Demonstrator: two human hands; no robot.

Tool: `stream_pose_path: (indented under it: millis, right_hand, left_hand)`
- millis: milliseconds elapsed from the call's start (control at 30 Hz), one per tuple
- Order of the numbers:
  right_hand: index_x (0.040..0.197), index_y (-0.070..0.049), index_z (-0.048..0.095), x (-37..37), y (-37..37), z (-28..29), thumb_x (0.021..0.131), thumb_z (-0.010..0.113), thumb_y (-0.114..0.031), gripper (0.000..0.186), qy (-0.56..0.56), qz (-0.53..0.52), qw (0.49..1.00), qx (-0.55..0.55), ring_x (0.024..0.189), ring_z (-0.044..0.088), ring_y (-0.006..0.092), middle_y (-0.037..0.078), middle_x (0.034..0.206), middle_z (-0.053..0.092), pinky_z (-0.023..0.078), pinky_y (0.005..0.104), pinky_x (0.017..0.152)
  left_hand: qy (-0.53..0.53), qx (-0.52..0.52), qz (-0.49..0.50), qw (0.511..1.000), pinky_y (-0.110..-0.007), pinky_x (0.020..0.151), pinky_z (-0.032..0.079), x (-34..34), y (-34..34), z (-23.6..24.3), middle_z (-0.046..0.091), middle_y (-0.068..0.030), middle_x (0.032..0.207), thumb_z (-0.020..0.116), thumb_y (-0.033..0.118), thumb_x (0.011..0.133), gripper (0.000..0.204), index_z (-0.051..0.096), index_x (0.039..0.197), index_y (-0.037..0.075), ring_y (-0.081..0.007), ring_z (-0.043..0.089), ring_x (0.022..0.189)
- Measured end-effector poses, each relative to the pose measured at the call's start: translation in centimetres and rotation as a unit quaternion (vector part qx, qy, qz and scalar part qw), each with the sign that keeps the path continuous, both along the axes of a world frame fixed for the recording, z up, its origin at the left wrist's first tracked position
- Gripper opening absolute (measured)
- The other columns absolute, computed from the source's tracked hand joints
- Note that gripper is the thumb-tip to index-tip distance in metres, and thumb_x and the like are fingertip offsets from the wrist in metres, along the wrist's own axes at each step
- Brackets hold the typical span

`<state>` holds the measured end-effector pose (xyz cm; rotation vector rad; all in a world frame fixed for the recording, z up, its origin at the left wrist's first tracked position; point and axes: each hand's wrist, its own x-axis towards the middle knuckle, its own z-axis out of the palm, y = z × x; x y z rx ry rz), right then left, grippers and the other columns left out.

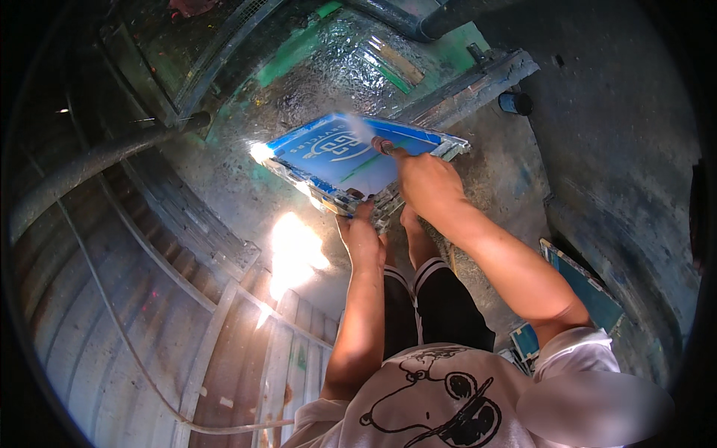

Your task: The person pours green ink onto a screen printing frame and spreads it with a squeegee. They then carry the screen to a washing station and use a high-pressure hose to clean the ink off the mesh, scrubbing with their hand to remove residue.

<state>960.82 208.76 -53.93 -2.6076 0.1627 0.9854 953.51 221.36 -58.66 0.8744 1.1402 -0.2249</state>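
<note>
spraying seems midway: right hand (433, 183) grips nozzle (383, 145), left hand (361, 237) holds frame (290, 172), pale design (345, 144) showing, some rinsing likely left.

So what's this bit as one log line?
left hand: holding framed blue screen | right hand: holding nozzle | spray: over screen

Screen frame (302, 181), left: open gap to curved pipe (93, 164).
Far right: ledge (478, 89) blocks passage.
Near edge: left hand (362, 237) and legs (422, 245) obstruct.
Upper face: right hand (432, 183) and nozzle (382, 145) obstruct access.
</note>
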Motion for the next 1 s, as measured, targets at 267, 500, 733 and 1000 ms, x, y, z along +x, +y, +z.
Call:
stream_pose_path:
  millis: [267,500,733,1000]
  right_hand:
    - [0.139,-0.006,0.050,0.7,1.4,-1.0,0.090,0.046,-0.008,0.049,0.030,-0.021,0.999,0.013,0.087,0.070,0.0410,0.024,0.088,0.070,0.056,0.0491,0.077]
    - [0.138,-0.005,0.050,1.2,1.1,-1.6,0.090,0.047,-0.007,0.048,0.042,-0.010,0.999,0.008,0.088,0.070,0.0399,0.024,0.087,0.070,0.055,0.0496,0.078]
    - [0.139,-0.007,0.050,1.5,1.3,-2.0,0.090,0.046,-0.006,0.049,0.031,-0.018,0.999,0.012,0.088,0.070,0.0398,0.024,0.089,0.071,0.055,0.0494,0.078]
    - [0.133,-0.009,0.055,1.6,1.2,-2.5,0.090,0.047,-0.007,0.044,0.018,-0.023,1.000,0.011,0.088,0.070,0.0403,0.025,0.091,0.070,0.056,0.0495,0.078]
  left_hand:
    - [-0.019,-0.024,-0.038,0.999,-0.040,0.094,0.050,-1.1,1.0,-1.8,0.057,-0.0150,0.124,0.059,-0.006,0.086,0.051,0.042,0.134,-0.002,-0.0265,0.059,0.111]
    - [-0.008,-0.024,-0.034,0.999,-0.038,0.094,0.049,-1.1,0.7,-1.7,0.058,-0.0136,0.122,0.058,-0.006,0.085,0.050,0.044,0.133,-0.002,-0.0255,0.059,0.110]
    - [-0.002,-0.024,-0.023,0.999,-0.038,0.092,0.052,-1.0,0.5,-1.3,0.060,-0.0129,0.120,0.057,-0.006,0.085,0.049,0.045,0.132,-0.001,-0.0255,0.061,0.107]
    - [-0.012,-0.027,-0.025,0.999,-0.038,0.091,0.053,-1.4,0.7,-2.2,0.060,-0.0126,0.119,0.058,-0.006,0.084,0.048,0.047,0.130,0.000,-0.0255,0.062,0.106]
